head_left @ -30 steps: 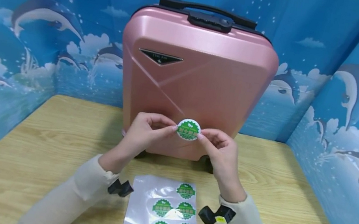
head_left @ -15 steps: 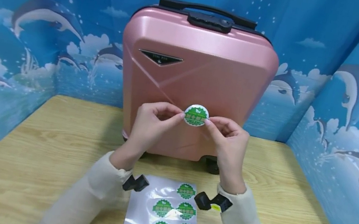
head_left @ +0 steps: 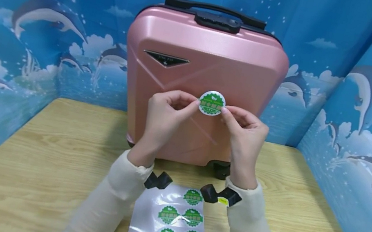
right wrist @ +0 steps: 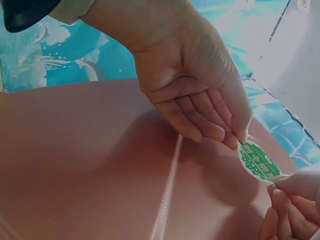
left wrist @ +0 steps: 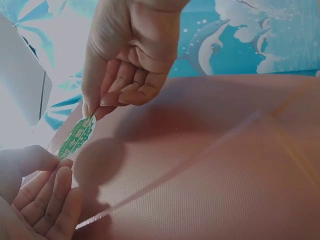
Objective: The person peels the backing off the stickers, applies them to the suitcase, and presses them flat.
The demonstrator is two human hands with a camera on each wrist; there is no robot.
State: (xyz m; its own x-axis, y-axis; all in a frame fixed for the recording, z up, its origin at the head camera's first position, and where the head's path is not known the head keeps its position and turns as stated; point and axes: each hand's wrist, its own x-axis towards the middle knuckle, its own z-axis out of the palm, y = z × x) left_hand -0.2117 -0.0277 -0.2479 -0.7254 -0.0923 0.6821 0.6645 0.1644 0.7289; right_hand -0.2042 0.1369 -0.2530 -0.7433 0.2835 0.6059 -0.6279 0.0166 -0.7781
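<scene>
A round green-and-white sticker [head_left: 212, 103] is stretched upright between both hands, in front of the pink suitcase [head_left: 201, 69]. My left hand [head_left: 166, 119] pinches its left edge between thumb and finger. At the opposite edge, my right hand [head_left: 247, 137] pinches it the same way. Both wrist views show the sticker [left wrist: 77, 137] held off the suitcase shell [right wrist: 100, 160], casting a round shadow there. Below the forearms lies a glossy sticker sheet [head_left: 146, 225] carrying several more green stickers, its upper left corner partly covered by the left wrist camera.
The suitcase stands upright on the wooden table [head_left: 65, 144], with a black handle [head_left: 223, 10] on top and a dark triangular badge [head_left: 166, 59] at upper left. Blue dolphin-print curtains [head_left: 45, 45] enclose the back and sides.
Both hands have risen together and shifted slightly right, carrying the sticker from the suitcase's lower part up toward its middle. The sticker sheet and suitcase have stayed put.
</scene>
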